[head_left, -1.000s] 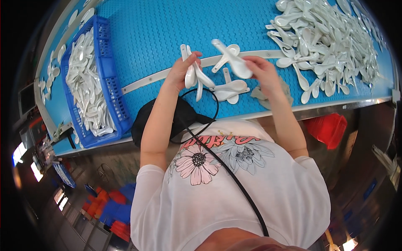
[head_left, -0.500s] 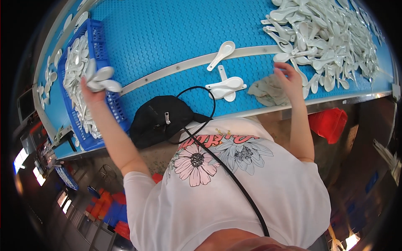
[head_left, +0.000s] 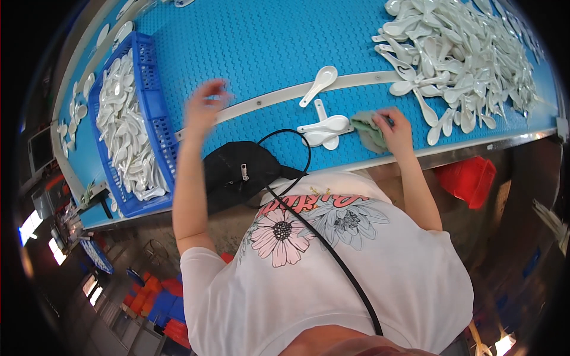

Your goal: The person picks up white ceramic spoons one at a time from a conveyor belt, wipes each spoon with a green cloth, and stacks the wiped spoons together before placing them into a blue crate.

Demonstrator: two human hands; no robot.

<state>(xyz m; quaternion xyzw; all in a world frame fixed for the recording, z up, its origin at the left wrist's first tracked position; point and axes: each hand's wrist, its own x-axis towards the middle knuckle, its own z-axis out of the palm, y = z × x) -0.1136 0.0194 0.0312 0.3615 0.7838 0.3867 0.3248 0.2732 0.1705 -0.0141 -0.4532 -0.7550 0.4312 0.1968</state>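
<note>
My left hand (head_left: 206, 108) is in the air over the blue table surface, to the right of the basket; it is somewhat blurred, with its fingers apart and nothing in them. The blue plastic basket (head_left: 155, 110) holds many white ceramic spoons (head_left: 126, 118). My right hand (head_left: 396, 132) grips a greenish-grey cloth (head_left: 369, 133) near the front edge. Left of the cloth lies a small crossed stack of white spoons (head_left: 332, 126). A single spoon (head_left: 321, 85) rests farther back, bowl up, beside the white rail. At the far right is a large heap of white spoons (head_left: 454, 56).
A white rail (head_left: 273, 99) curves across the blue textured surface (head_left: 255, 47). A black zippered item (head_left: 237, 169) with a cord sits at the front edge by the basket. Loose spoons (head_left: 74, 115) lie beyond the basket. A red container (head_left: 469, 181) stands below the table at right.
My left hand has let go of several spoons at the basket and moved right, empty. My right hand has come down and left and taken hold of the cloth.
</note>
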